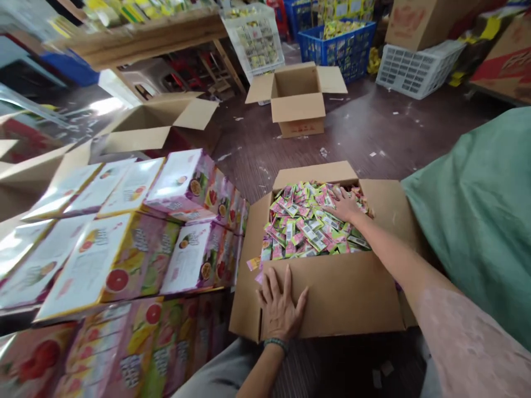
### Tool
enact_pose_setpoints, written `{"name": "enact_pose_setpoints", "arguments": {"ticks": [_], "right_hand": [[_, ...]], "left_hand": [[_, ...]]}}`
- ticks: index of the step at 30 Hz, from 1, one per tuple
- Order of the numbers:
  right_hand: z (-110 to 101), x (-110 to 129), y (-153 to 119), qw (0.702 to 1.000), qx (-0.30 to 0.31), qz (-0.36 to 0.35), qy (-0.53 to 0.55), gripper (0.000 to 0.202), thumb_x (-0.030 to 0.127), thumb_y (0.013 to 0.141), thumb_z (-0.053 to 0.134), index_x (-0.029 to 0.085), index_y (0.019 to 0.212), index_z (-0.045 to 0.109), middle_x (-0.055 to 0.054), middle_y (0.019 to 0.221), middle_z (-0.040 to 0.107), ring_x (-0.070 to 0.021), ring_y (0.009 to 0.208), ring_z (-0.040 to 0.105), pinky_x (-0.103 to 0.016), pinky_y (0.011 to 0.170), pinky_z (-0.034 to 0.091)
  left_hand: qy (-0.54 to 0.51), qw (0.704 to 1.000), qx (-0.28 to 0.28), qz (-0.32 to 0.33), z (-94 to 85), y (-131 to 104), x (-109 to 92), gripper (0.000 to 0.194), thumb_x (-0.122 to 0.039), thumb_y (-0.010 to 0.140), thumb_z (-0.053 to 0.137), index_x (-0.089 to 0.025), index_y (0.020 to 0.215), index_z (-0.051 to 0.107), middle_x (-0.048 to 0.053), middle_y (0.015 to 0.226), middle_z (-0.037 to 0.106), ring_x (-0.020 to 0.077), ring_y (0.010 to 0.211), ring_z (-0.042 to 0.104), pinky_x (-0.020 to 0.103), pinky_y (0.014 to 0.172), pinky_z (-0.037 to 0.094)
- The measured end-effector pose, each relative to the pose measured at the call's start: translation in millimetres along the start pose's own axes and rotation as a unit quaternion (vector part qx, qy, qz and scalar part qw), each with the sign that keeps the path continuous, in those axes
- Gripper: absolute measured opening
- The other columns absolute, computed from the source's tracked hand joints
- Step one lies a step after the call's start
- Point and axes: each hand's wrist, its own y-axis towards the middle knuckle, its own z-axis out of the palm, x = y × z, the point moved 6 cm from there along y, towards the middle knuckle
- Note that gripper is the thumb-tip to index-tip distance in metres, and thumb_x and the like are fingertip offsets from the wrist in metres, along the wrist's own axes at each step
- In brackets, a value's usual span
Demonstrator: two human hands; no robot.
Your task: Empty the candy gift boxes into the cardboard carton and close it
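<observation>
In front of me stands an open cardboard box (332,298), its flaps folded outward. Small pink and green sachets (307,221) fill it close to the rim. My left hand (281,307) lies with fingers spread on the near flap and holds nothing. On top of the sachets, toward the box's far right corner, rests my right hand (345,205), its fingers stretched out over them. A few sachets (254,263) lie on the left flap near my left fingertips.
Stacked fruit-printed cartons (120,249) stand close on the left. An open cardboard box (298,108) sits on the floor ahead, with a blue basket (336,50) and a white crate (415,72) behind. Green cloth (481,210) bulges at the right. A wooden table (157,36) is at the back left.
</observation>
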Motion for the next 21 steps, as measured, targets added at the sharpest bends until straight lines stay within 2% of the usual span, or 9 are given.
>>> {"name": "enact_pose_setpoints", "arguments": {"ticks": [2,4,6,8,10,13,15,17,21], "right_hand": [[8,3,-7,1.0,0.007,-0.012,-0.005,0.079,0.073,0.109,0.031,0.021,0.165,0.05,-0.011,0.184,0.013,-0.0407,0.17,0.007,-0.069,0.134,0.008],[2,-2,-10,0.999,0.036,-0.019,0.014,0.077,0.072,0.108,0.039,0.022,0.164,0.05,-0.012,0.182,0.02,-0.0421,0.169,0.014,-0.073,0.132,0.006],[-18,-5,-8,0.998,0.022,-0.011,0.056,0.07,0.071,0.108,0.039,0.023,0.156,0.058,-0.015,0.171,0.045,-0.0419,0.161,0.035,-0.078,0.129,0.006],[-49,1,1,0.994,-0.056,0.004,0.093,0.069,0.07,0.11,0.029,0.022,0.143,0.066,-0.016,0.15,0.066,-0.039,0.144,0.055,-0.08,0.127,0.01],[-78,27,14,0.985,-0.146,-0.016,0.092,0.073,0.069,0.111,0.022,0.018,0.14,0.066,-0.019,0.143,0.069,-0.0387,0.139,0.058,-0.077,0.126,0.019],[-98,99,40,0.973,-0.184,-0.134,0.028,0.073,0.073,0.108,0.031,0.022,0.154,0.059,-0.018,0.169,0.047,-0.0437,0.157,0.037,-0.076,0.126,0.022],[-90,141,57,0.97,-0.14,-0.198,-0.015,0.071,0.075,0.106,0.042,0.03,0.159,0.055,-0.01,0.179,0.032,-0.0451,0.164,0.022,-0.079,0.128,0.013],[-68,159,67,0.977,-0.065,-0.198,-0.033,0.068,0.073,0.105,0.048,0.031,0.158,0.057,-0.007,0.179,0.031,-0.0452,0.166,0.017,-0.08,0.129,0.007],[-22,136,55,0.992,0.01,-0.122,-0.02,0.071,0.065,0.105,0.056,0.022,0.162,0.054,-0.015,0.173,0.042,-0.0414,0.165,0.024,-0.068,0.133,0.015]], "left_hand": [[-0.011,1.0,0.0,-0.006,0.0,-1,0,0.086,-0.064,0.093,0.061,-0.023,0.167,0.048,0.019,0.181,0.024,0.0471,0.169,0.01,0.07,0.134,0.012],[-0.019,1.0,-0.004,-0.008,0.9,-2,-1,0.086,-0.065,0.092,0.062,-0.024,0.167,0.049,0.018,0.18,0.025,0.0466,0.169,0.011,0.069,0.134,0.013],[-0.019,1.0,-0.014,-0.003,2.1,-3,-1,0.085,-0.067,0.091,0.064,-0.027,0.165,0.051,0.017,0.18,0.028,0.047,0.168,0.014,0.069,0.134,0.015],[-0.014,0.999,-0.038,0.012,2.1,-4,-4,0.081,-0.065,0.092,0.064,-0.028,0.164,0.053,0.018,0.179,0.031,0.0473,0.167,0.018,0.07,0.132,0.018],[-0.009,0.997,-0.077,0.028,0.0,-6,-7,0.076,-0.06,0.096,0.063,-0.026,0.163,0.053,0.019,0.178,0.033,0.0474,0.166,0.02,0.071,0.131,0.022],[0.0,0.991,-0.126,0.051,-3.2,-9,-11,0.073,-0.055,0.099,0.062,-0.022,0.163,0.053,0.022,0.176,0.035,0.0487,0.164,0.024,0.072,0.128,0.027],[0.003,0.988,-0.141,0.061,-3.4,-11,-12,0.073,-0.054,0.098,0.064,-0.021,0.162,0.054,0.023,0.174,0.037,0.0492,0.163,0.025,0.072,0.127,0.028],[0.006,0.987,-0.148,0.068,-2.7,-12,-12,0.071,-0.054,0.099,0.063,-0.021,0.161,0.056,0.024,0.174,0.037,0.0493,0.163,0.026,0.072,0.127,0.028],[-0.001,0.986,-0.153,0.074,-0.9,-11,-13,0.07,-0.055,0.098,0.064,-0.022,0.159,0.058,0.024,0.173,0.039,0.0501,0.162,0.027,0.074,0.126,0.028]]}}
